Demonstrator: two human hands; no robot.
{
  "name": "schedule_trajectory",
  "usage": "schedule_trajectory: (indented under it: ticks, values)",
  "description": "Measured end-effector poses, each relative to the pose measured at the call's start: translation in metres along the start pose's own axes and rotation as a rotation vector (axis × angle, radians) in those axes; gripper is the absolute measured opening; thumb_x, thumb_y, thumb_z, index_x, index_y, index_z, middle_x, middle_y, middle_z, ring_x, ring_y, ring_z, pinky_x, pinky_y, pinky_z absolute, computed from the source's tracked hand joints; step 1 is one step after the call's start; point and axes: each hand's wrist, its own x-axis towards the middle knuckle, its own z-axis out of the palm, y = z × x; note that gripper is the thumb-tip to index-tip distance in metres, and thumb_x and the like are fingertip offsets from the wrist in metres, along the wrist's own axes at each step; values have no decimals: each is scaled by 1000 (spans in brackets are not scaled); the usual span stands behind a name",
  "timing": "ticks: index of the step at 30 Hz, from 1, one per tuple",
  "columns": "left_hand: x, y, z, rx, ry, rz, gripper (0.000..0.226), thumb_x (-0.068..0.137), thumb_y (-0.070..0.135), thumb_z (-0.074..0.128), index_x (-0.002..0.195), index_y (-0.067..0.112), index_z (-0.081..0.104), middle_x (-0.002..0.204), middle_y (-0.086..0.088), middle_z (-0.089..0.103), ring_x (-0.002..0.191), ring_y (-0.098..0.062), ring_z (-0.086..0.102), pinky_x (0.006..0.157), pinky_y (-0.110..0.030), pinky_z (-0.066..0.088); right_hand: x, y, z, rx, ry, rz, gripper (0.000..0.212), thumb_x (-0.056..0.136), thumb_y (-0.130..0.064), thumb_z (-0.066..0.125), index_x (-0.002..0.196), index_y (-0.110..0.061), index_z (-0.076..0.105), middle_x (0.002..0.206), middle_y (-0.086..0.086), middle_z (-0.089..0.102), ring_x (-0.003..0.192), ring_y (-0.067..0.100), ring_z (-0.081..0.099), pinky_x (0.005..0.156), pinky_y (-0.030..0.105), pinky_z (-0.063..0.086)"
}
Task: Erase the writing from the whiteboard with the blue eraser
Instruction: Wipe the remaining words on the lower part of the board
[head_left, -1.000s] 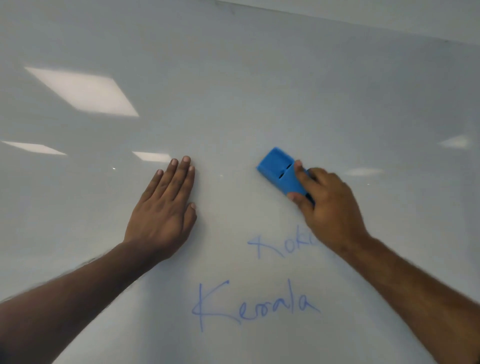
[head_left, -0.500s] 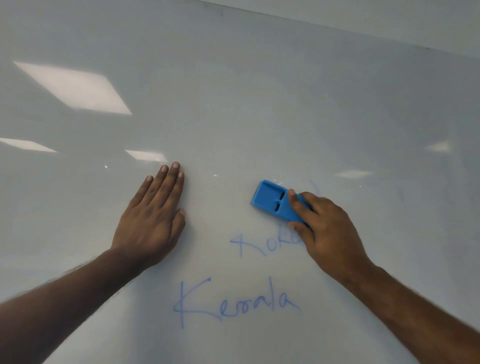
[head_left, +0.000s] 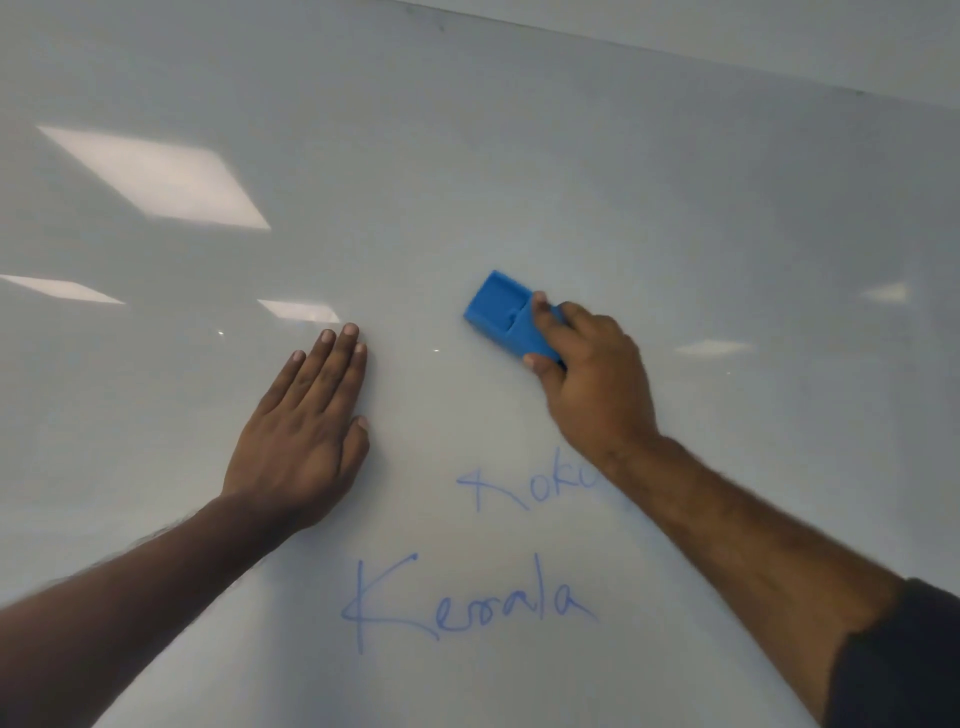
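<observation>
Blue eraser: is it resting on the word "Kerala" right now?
No. The blue eraser, held by the right hand, sits on bare whiteboard well above "Kerala".

blue handwritten "Kerala" (head_left: 467, 605) on whiteboard (head_left: 519, 182), partly hidden "Koku" (head_left: 530, 486) above it

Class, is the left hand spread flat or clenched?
Spread flat: the left hand lies palm down on the whiteboard, fingers extended.

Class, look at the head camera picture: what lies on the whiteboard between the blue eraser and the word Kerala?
The head view shows the right hand gripping the eraser, then the half-hidden word starting "Koku", above Kerala.
</observation>
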Motion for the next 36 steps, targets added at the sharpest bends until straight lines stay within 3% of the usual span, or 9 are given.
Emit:
schedule_trajectory:
  ticks: [4, 6, 13, 17, 20, 28, 32, 36]
  values:
    - [-1, -1, -1, -6, -5, -1, 67, 98, 34, 26, 157, 3, 20, 167, -9, 13, 155, -23, 13, 125, -44, 15, -46, -6, -3, -5, -152, -210, 55, 89, -25, 63, 140, -13, 47, 126, 11, 58, 97, 31, 57, 87, 42, 47]
    - [-1, -1, -1, -11, -4, -1, 67, 98, 34, 26, 157, 3, 19, 167, -9, 13, 155, -23, 13, 125, -44, 15, -59, 11, -13, -29, -179, -222, 54, 90, -25, 64, 140, -13, 48, 125, 12, 59, 97, 31, 58, 87, 42, 48]
    - [-2, -1, 2, -5, 12, 0, 67, 98, 33, 26, 156, 1, 20, 166, -10, 14, 155, -24, 14, 126, -45, 14, -66, 88, -42, 2, 6, 234, 59, 91, -27, 62, 144, -13, 40, 129, 10, 59, 107, 31, 55, 92, 43, 46]
    - [-3, 2, 4, -13, 18, -18, 67, 98, 32, 27, 156, 1, 21, 167, -10, 14, 155, -24, 14, 125, -46, 15, -93, 92, -36, 41, 114, 392, 59, 90, -24, 64, 143, -10, 42, 128, 11, 60, 104, 32, 56, 86, 39, 45]
    - [-4, 3, 4, -6, 13, -19, 67, 97, 32, 26, 156, 1, 21, 166, -11, 14, 155, -25, 14, 125, -46, 15, -127, 70, -26, 29, 120, 312, 60, 84, -15, 71, 139, -7, 47, 124, 14, 62, 100, 34, 58, 87, 41, 48]
    - [-4, 3, 2, -27, 5, -7, 67, 97, 33, 26, 156, 1, 21, 166, -11, 14, 155, -25, 13, 126, -46, 14, -185, 52, -40, -14, -262, -75, 54, 89, -32, 58, 140, -17, 47, 128, 3, 61, 112, 21, 60, 99, 33, 41]
    - [-4, 2, 3, -30, 9, -14, 67, 98, 33, 26, 157, 2, 20, 167, -10, 14, 155, -24, 12, 126, -45, 14, -139, 57, -38, 42, -89, 131, 58, 84, -17, 72, 137, -11, 50, 123, 8, 64, 106, 28, 61, 94, 39, 49]
    - [-5, 2, 4, -27, 15, -4, 66, 98, 33, 26, 157, 3, 20, 167, -10, 14, 155, -24, 13, 126, -44, 14, -86, 48, -22, 115, 43, 295, 60, 86, -23, 70, 139, -9, 47, 130, 8, 59, 113, 26, 55, 96, 34, 43]
